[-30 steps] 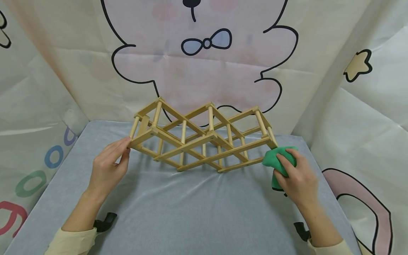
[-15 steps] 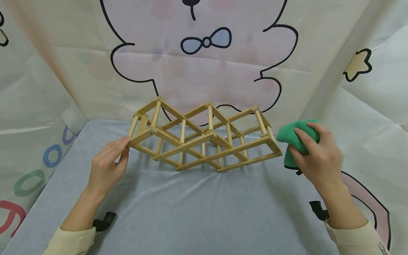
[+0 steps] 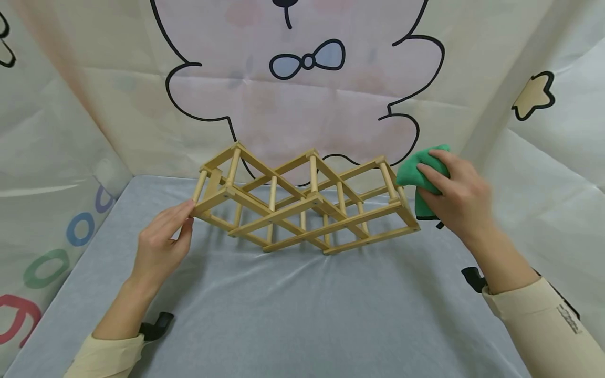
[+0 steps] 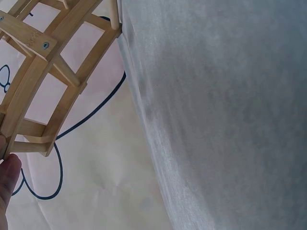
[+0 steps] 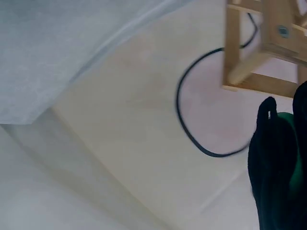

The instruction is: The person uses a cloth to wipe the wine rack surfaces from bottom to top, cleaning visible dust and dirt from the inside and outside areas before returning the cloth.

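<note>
A wooden lattice rack of crossed slats and round dowels (image 3: 283, 213) spans the middle of the head view. My left hand (image 3: 163, 244) pinches its lower left corner between fingers and thumb. That corner, with a slat (image 4: 29, 91) and my thumb (image 4: 9, 175), also shows in the left wrist view. Bunched in my right hand (image 3: 465, 197) is a green cloth (image 3: 420, 168), at the rack's upper right end. The right wrist view shows the cloth (image 5: 273, 163) darkly, close below the rack's end post (image 5: 232, 43). Whether cloth and wood touch, I cannot tell.
A grey-blue cloth (image 3: 302, 315) covers the table under the rack. Behind it hangs a pale curtain (image 3: 307, 115) with a cartoon animal and bow tie. Similar printed sheets close off the left (image 3: 42, 173) and right (image 3: 557, 173) sides.
My right hand has taken the green cloth from the rack's lower right corner, out to the right, then up and back to its upper right end. Left hand and rack stay put.
</note>
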The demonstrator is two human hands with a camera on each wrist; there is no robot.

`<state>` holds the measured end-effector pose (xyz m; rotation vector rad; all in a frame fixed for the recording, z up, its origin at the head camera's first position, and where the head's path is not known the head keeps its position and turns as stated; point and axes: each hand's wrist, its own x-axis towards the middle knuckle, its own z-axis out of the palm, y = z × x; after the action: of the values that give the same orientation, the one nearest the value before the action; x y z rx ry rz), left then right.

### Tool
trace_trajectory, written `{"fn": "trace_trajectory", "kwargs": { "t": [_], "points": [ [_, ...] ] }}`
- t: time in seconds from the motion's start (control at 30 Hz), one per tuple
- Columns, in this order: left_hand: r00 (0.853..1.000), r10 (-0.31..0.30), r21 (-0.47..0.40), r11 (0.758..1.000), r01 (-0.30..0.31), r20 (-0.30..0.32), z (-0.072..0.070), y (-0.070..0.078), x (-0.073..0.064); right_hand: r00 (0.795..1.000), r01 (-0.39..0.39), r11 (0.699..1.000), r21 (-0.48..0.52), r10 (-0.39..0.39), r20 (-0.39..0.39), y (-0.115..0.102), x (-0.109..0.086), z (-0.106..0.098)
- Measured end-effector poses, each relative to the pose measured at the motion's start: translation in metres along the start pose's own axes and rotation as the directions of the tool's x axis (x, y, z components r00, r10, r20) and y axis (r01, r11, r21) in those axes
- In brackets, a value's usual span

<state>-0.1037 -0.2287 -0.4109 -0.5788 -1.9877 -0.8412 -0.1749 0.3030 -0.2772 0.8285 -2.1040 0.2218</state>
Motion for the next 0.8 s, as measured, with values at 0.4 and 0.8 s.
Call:
{"fn": "trace_trajectory", "kwargs": {
  "t": [0.4,0.8],
  "points": [
    [1.0,0.001,0.008,1.0,-0.001,0.0,-0.001,-0.001,-0.001,0.978,0.135,0.989,-0.053,-0.124,0.169,0.018,-0.003,0.034],
    [1.0,0.002,0.008,1.0,-0.002,0.007,-0.001,-0.001,-0.001,0.952,0.185,0.979,-0.083,-0.158,0.261,0.026,-0.013,0.037]
  ]
}}
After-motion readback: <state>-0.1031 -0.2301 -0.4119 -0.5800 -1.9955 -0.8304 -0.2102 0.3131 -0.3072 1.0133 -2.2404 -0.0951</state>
